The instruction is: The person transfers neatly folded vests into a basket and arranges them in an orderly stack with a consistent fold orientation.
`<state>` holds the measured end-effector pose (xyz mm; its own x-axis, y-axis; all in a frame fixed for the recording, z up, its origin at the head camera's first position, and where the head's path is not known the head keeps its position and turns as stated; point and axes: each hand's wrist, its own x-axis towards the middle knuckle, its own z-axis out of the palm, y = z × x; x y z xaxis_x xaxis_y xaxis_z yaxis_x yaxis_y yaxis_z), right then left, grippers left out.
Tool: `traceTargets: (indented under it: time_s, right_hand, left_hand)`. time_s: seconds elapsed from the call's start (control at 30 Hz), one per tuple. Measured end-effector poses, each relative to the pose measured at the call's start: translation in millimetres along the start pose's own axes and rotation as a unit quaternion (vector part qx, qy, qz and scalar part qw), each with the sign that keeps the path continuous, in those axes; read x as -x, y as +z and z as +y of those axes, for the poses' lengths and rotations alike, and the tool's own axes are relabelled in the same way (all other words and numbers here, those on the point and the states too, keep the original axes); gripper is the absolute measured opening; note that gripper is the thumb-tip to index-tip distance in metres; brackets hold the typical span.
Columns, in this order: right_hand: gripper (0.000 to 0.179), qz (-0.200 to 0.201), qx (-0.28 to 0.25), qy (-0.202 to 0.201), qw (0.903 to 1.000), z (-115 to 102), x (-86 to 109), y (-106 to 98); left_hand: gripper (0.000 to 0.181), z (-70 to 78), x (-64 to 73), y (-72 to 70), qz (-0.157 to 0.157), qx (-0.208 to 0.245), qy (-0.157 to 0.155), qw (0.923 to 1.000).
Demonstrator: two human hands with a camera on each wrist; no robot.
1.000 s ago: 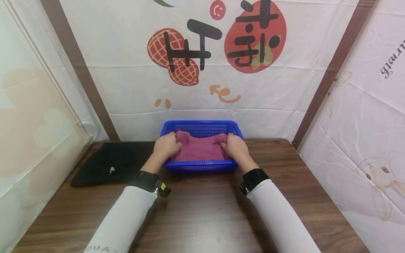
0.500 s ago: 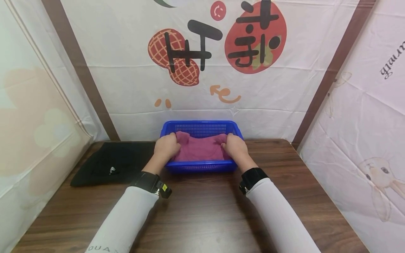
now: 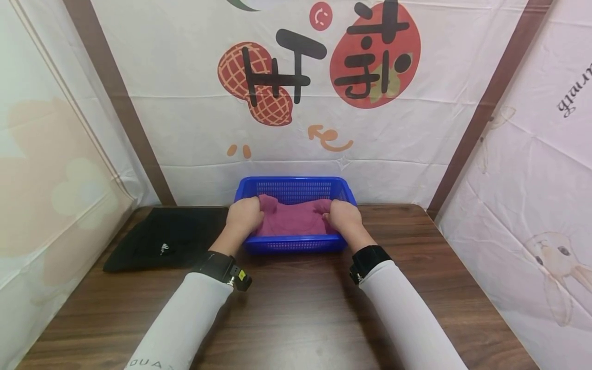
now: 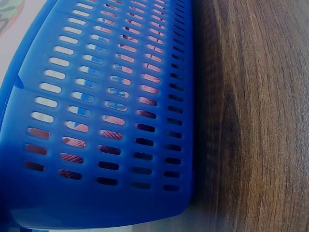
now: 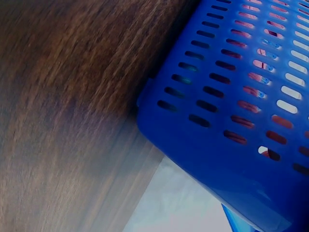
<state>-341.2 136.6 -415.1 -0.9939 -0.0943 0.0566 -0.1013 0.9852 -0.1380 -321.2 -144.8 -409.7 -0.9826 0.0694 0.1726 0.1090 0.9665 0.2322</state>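
A folded pink cloth (image 3: 294, 218) lies inside a blue plastic basket (image 3: 296, 239) at the back of the table. My left hand (image 3: 244, 216) grips the cloth's left side with curled fingers. On the opposite side my right hand (image 3: 344, 216) pinches it, thumb turned inward. Both hands are within the basket's side walls, and their undersides are hidden. In the left wrist view the slotted basket wall (image 4: 96, 101) fills the left half, with pink showing through the slots. The right wrist view has a basket corner (image 5: 193, 145) over the wood; neither hand can be made out there.
A flat black cloth item (image 3: 166, 239) with a small white mark lies left of the basket. Beneath everything is a brown wood-grain table (image 3: 296, 308). A printed white curtain (image 3: 194, 128) hangs right behind the basket, with more fabric at both sides.
Both hands have sunk slightly, and the top edge of the pink cloth sits a little lower in the basket. The grip on the cloth looks the same. The basket has stayed put.
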Motion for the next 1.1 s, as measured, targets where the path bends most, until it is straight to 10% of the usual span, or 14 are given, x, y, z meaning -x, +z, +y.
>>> traceTargets:
  time_s: [0.6,1.1]
  right_hand:
    - [0.025,-0.011,0.015,-0.007,0.9998,0.1,-0.5,-0.3]
    - [0.058,0.004,0.022,-0.020,0.9996,0.8,-1.2,1.4]
  left_hand:
    - [0.027,1.4,-2.1,3.0,-0.009,0.015,-0.008,0.9998]
    - [0.029,0.6,-0.4,2.9,0.024,0.031,-0.009,0.9992]
